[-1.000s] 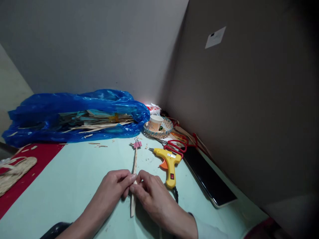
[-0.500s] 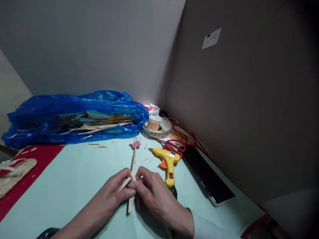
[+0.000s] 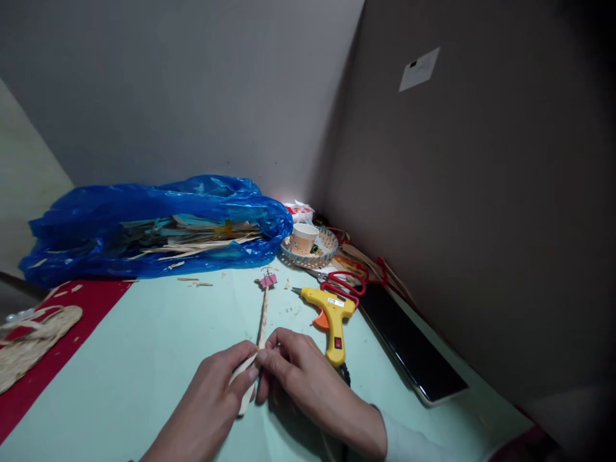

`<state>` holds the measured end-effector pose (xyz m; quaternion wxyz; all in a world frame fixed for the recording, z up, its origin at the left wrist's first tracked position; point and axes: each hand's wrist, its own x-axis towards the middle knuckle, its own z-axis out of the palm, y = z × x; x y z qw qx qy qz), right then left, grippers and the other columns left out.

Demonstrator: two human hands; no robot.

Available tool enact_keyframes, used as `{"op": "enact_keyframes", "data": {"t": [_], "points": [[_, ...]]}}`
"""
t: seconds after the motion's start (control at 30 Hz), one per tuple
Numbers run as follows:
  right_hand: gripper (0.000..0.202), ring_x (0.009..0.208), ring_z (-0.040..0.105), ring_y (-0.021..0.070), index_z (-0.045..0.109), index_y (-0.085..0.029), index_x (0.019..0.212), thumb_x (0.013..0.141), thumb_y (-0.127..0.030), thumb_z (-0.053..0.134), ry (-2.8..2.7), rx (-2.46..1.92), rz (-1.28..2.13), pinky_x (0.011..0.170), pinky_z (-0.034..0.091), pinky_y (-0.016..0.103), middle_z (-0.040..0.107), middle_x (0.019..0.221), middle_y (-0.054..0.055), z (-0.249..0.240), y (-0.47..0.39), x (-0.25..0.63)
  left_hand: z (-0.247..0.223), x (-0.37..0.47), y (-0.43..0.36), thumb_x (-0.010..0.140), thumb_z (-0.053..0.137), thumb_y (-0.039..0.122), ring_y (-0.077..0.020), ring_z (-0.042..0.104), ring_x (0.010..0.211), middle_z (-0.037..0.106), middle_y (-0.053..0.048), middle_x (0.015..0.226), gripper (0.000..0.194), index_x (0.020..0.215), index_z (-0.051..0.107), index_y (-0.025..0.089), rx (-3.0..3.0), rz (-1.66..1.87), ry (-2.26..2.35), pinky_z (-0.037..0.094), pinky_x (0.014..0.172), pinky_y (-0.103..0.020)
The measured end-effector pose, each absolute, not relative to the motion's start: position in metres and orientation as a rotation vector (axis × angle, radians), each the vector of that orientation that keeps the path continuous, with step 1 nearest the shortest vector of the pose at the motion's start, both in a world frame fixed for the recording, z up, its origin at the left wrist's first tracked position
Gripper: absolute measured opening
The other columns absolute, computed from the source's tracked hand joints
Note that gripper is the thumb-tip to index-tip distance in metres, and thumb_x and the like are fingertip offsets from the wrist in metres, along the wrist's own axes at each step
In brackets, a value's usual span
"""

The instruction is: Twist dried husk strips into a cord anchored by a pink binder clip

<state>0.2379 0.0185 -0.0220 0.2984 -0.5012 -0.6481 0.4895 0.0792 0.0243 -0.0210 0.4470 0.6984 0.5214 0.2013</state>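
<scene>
The left hand (image 3: 222,390) is pinching a loose end of the pale, flat plant-fibre strip (image 3: 264,316) between thumb and forefinger, while the right hand (image 3: 301,375), its fingers curled, is pinching the strip just beside the left fingertips. The strip is lying lengthwise on the pale green tabletop (image 3: 158,340), its narrow twisted part running away from the hands to a pink metal binder clip (image 3: 269,280) that is gripping its far end; its flat near end is sticking out below the fingers. To the right of the strip, a yellow hot-glue gun (image 3: 335,314) with an orange trigger is lying on its side, and beyond it red-handled scissors (image 3: 344,282) are resting near a long black glossy device (image 3: 414,346). Behind the clip, a small patterned paper cup (image 3: 304,239) is standing in a round woven tray (image 3: 327,249). Farther left, a crumpled blue plastic bag (image 3: 96,212) is holding a bundle of dry fibre strips (image 3: 192,232). At the far left, a woven straw sandal (image 3: 41,333) is lying on a red cloth (image 3: 96,314).
</scene>
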Motion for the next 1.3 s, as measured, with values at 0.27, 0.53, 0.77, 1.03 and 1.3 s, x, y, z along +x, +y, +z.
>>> {"op": "enact_keyframes", "data": {"t": [0.27, 0.53, 0.77, 1.03, 1.3], "points": [[0.02, 0.059, 0.053, 0.013, 0.052, -0.019, 0.074, 0.091, -0.027, 0.047, -1.705, -1.479, 1.085, 0.055, 0.032, 0.022, 0.061, 0.058, 0.0, -0.024, 0.019, 0.236, -0.024, 0.081, 0.019, 0.094, 0.032, 0.041, -0.0172, 0.058, 0.07, 0.063, 0.001, 0.07, 0.036, 0.07, 0.052, 0.023, 1.823, 0.498, 1.364, 0.041, 0.067, -0.025], [0.012, 0.051, 0.054, 0.0106, 0.048, -0.018, 0.073, 0.085, -0.018, 0.048, -1.481, -1.273, 1.343, 0.052, 0.037, 0.019, 0.059, 0.054, -0.002, -0.021, 0.019, 0.234, -0.037, 0.072, 0.001, 0.091, 0.041, 0.017, -0.0141, 0.06, 0.054, 0.06, 0.001, 0.062, 0.023, 0.073, 0.055, 0.023, 2.778, 0.762, 1.33, 0.042, 0.052, -0.024], [0.009, 0.043, 0.036, 0.007, 0.052, -0.017, 0.071, 0.08, -0.019, 0.053, -1.339, -1.199, 1.571, 0.047, 0.029, 0.019, 0.041, 0.047, -0.008, -0.021, 0.022, 0.24, -0.046, 0.084, 0.0, 0.081, 0.041, 0.005, -0.0183, 0.063, 0.052, 0.064, -0.005, 0.064, 0.025, 0.091, 0.063, 0.013, 3.466, 0.745, 1.033, 0.048, 0.047, -0.028], [0.005, 0.051, 0.038, 0.008, 0.052, -0.016, 0.072, 0.074, -0.018, 0.056, -1.316, -1.256, 1.524, 0.049, 0.026, 0.02, 0.045, 0.056, -0.006, -0.017, 0.019, 0.244, -0.035, 0.089, -0.001, 0.088, 0.04, 0.012, -0.0178, 0.062, 0.061, 0.066, -0.005, 0.068, 0.024, 0.086, 0.064, 0.018, 2.989, 0.971, 1.036, 0.048, 0.058, -0.026], [0.007, 0.046, 0.036, 0.0073, 0.045, -0.018, 0.082, 0.08, -0.022, 0.05, -1.106, -1.078, 1.707, 0.046, 0.025, 0.019, 0.058, 0.059, -0.003, -0.023, 0.014, 0.241, -0.015, 0.085, 0.021, 0.087, 0.051, 0.046, -0.0174, 0.057, 0.068, 0.061, 0.002, 0.067, 0.024, 0.082, 0.055, 0.023, 1.612, 0.828, 1.395, 0.043, 0.065, -0.027]]}}
